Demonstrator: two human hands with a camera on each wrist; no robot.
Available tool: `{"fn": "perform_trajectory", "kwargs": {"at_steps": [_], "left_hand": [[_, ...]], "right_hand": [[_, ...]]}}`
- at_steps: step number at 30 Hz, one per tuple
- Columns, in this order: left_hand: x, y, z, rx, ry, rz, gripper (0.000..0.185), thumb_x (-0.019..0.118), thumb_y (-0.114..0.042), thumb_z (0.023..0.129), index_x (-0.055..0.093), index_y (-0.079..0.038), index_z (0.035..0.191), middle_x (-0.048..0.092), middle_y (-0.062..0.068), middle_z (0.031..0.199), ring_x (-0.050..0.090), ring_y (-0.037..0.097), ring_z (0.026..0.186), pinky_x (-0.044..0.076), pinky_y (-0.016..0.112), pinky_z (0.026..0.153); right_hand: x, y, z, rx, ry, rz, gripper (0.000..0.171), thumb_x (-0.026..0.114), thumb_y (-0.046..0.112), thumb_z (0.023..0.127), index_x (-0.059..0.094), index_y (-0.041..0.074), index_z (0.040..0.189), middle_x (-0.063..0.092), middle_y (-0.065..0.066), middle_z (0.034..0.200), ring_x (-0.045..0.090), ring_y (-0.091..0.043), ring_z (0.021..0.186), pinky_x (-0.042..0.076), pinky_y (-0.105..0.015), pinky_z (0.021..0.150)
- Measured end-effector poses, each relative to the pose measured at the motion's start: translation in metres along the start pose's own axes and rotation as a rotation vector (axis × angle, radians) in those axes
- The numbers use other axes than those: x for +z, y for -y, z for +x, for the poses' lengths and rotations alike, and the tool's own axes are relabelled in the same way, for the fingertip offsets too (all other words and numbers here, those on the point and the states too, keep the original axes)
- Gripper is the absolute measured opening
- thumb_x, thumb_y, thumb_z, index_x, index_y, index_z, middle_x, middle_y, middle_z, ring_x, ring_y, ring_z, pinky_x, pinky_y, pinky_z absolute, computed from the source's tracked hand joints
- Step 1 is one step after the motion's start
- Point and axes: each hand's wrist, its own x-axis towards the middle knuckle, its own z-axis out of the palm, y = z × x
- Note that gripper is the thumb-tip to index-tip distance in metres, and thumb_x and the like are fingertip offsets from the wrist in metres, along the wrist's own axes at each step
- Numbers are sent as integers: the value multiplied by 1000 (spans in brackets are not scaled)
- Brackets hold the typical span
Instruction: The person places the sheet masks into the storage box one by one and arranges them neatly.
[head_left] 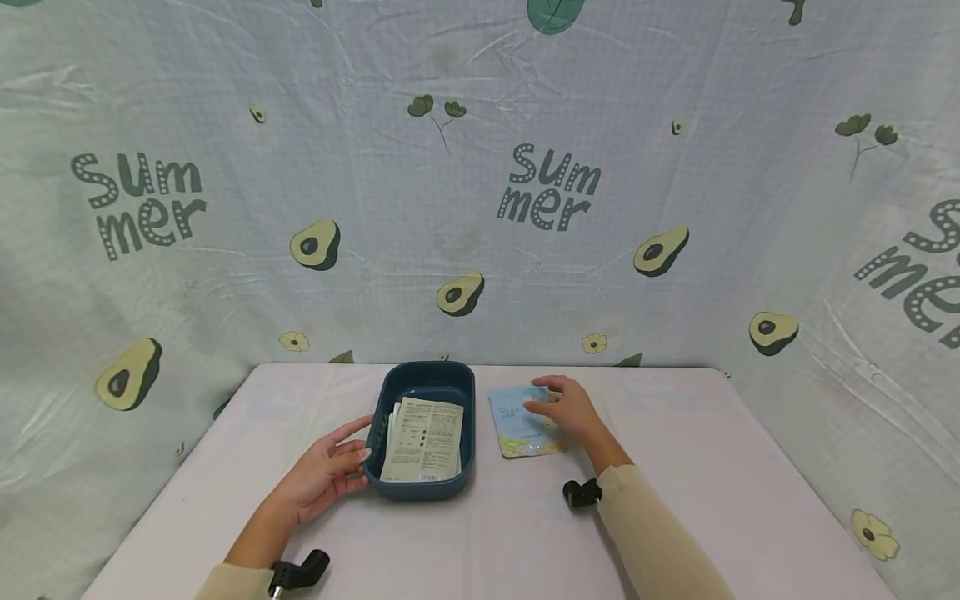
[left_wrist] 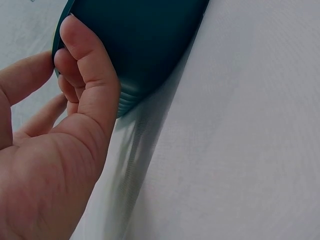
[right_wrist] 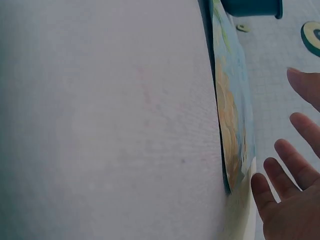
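Observation:
A dark blue rectangular bin (head_left: pixel 423 492) stands on the table, and several flat sachets (head_left: pixel 423 442) with printed text and a barcode lie stacked in it. My left hand (head_left: pixel 326 467) is at the bin's left side, its fingertips touching the outer wall near the rim; the left wrist view shows thumb and fingers lightly bent against that wall (left_wrist: pixel 145 40). To the right of the bin, a light blue flat sachet (head_left: pixel 517 421) with a yellow-green lower edge lies on the table. Over its right part is my right hand (head_left: pixel 566 407), fingers spread and loosely bent, with nothing gripped.
The table (head_left: pixel 480 550) has a pale cover. Behind it and at both sides hangs a whitish cloth (head_left: pixel 390 183) printed with avocados, flowers and lettering. Each wrist carries a small black camera mount (head_left: pixel 581 493).

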Motion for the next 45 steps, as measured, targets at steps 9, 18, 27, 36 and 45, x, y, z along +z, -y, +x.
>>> {"fn": "perform_trajectory", "kwargs": {"at_steps": [9, 18, 27, 36, 45], "left_hand": [[1, -1, 0, -2, 0, 1, 77, 56, -7, 104, 9, -10, 165, 66, -1, 114, 68, 11, 89, 60, 25, 78], [1, 0, 0, 0, 2, 1, 78, 57, -7, 104, 8, -9, 165, 66, 0, 115, 67, 11, 89, 59, 25, 77], [1, -1, -1, 2, 4, -6, 79, 57, -6, 104, 8, -10, 165, 67, 1, 115, 68, 12, 91, 59, 26, 77], [0, -1, 1, -21, -21, 10, 78, 57, -7, 104, 10, -12, 165, 67, 0, 116, 69, 12, 92, 59, 26, 79], [-2, 1, 3, -19, -14, -4, 77, 57, -7, 104, 10, -13, 165, 67, 0, 116, 69, 14, 93, 60, 27, 79]], "right_hand": [[-2, 6, 6, 17, 26, -89, 55, 80, 32, 88, 64, 13, 137, 51, -14, 153, 48, -38, 141, 39, -57, 115], [-1, 2, 18, 34, 51, -136, 56, 81, 30, 88, 63, 12, 139, 54, -16, 148, 50, -36, 137, 40, -54, 115], [-3, -1, 25, 13, 110, -146, 57, 80, 25, 90, 61, 7, 140, 54, -19, 148, 51, -36, 133, 39, -54, 115], [-2, 0, 30, 26, 139, -205, 59, 80, 27, 90, 60, 8, 142, 52, -21, 149, 49, -35, 136, 37, -53, 118], [-3, 3, 33, 58, 171, -237, 63, 82, 30, 88, 59, 10, 143, 47, -21, 154, 45, -37, 143, 36, -53, 119]]}}
